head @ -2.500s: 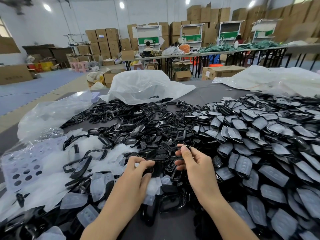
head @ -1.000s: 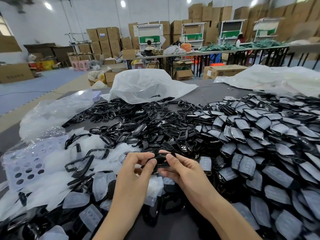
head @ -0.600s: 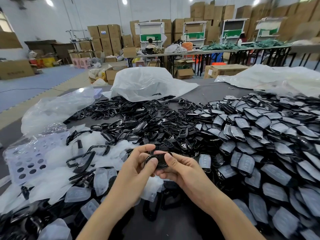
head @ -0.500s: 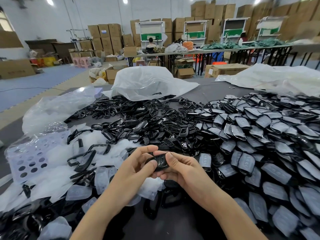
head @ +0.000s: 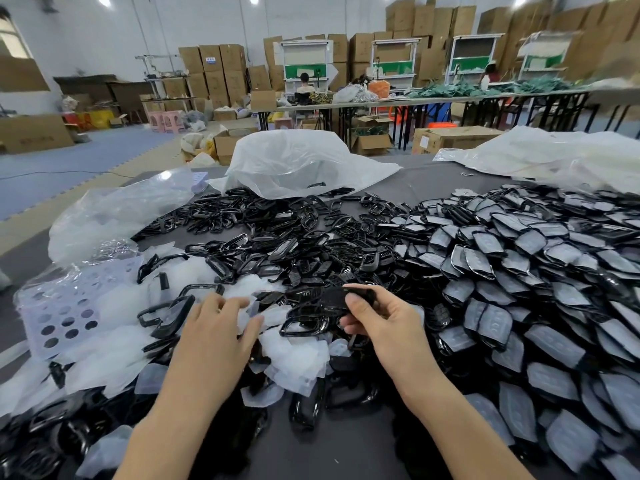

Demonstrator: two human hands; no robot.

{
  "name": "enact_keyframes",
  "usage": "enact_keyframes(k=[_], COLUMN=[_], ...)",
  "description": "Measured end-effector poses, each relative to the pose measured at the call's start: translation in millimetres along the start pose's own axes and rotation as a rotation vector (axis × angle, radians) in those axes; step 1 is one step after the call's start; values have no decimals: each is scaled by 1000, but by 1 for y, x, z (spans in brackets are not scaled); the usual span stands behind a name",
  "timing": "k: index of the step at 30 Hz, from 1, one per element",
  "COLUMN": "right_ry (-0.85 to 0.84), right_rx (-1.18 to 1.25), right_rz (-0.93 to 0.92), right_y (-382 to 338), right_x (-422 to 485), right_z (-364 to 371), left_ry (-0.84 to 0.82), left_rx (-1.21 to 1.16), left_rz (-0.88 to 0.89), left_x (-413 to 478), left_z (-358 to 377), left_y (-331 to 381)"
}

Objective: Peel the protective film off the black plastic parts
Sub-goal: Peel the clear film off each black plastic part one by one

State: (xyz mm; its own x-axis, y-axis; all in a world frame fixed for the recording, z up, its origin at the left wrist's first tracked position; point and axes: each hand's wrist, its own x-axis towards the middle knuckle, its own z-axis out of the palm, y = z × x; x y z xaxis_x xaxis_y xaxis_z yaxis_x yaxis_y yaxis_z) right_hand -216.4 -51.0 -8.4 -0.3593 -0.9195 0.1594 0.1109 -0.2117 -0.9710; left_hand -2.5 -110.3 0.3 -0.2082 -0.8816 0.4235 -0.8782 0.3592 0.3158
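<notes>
Head camera, looking down at a grey worktable (head: 346,448) in a warehouse.

Progress: a large heap of black plastic parts under cloudy grey protective film (head: 519,271) fills the right side, apparently untouched. In the centre lies a spread of bare, glossy black plastic frames (head: 277,237). To the left is a drift of loose translucent white film scraps (head: 114,344). Judging by the heaps, a fair share is peeled, but most remains to be done.

The right hand (head: 377,320) grasps one small black plastic part (head: 325,297), with the thumb pressed on its near end and the fingers curled beneath. The part juts leftward from that hand, above the pile, and looks dark and free of film.

The left hand (head: 218,327) is just beside the part but not touching it, low over the film scraps, fingers spread and motion-blurred. A pale film scrap (head: 254,311) sits at its fingertips. I cannot tell whether the hand is pinching it or has let it go.
</notes>
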Motion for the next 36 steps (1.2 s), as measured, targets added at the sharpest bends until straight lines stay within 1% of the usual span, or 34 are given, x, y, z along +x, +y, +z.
enact_keyframes(k=[2, 6, 11, 13, 15, 17, 18, 20, 21, 23, 24, 26, 28, 30, 32, 36], right_ry=[20, 47, 60, 63, 66, 68, 68, 69, 67, 51, 39, 19, 11, 24, 27, -49], right_rx=[18, 67, 72, 71, 70, 70, 70, 77, 89, 143, 177, 240, 282, 318, 375, 494], right_rz=[11, 44, 55, 60, 64, 67, 70, 74, 77, 86, 92, 105, 115, 125, 146, 228], right_y=[1, 2, 0, 0, -1, -2, -2, -4, -5, -8, -10, -12, -12, -13, -14, -18], right_x=[1, 2, 2, 3, 3, 3, 3, 2, 2, 0, 0, -1, -1, 0, 0, 0], right_z=[-1, -3, -3, -3, -3, -2, -2, -2, -3, -3, -4, -4, -3, -2, -1, -1], left_ry=[-66, -93, -140, -128, -105, -3, 32, 73, 135, 238, 253, 200, 103, -7, -83, -111], left_rx=[90, 122, 233, 233, 268, 308, 299, 184, 86, -196, -355, -589, -725, -814, -832, -784], left_rz=[-15, -27, -25, -27, 37, 147, 172, 94, 43, -21, -43, -47, -30, -25, 11, 90], left_x=[0, 3, 4, 5, 4, 1, 1, 2, 3, 2, 2, -1, -8, -15, -19, -23], left_z=[4, 6, 12, 10, 6, 4, 4, 2, 2, -2, -5, -9, -7, -3, 1, 6], left_y=[-4, -9, -11, -9, -6, -4, -3, 0, 0, 4, 10, 25, 37, 47, 55, 63])
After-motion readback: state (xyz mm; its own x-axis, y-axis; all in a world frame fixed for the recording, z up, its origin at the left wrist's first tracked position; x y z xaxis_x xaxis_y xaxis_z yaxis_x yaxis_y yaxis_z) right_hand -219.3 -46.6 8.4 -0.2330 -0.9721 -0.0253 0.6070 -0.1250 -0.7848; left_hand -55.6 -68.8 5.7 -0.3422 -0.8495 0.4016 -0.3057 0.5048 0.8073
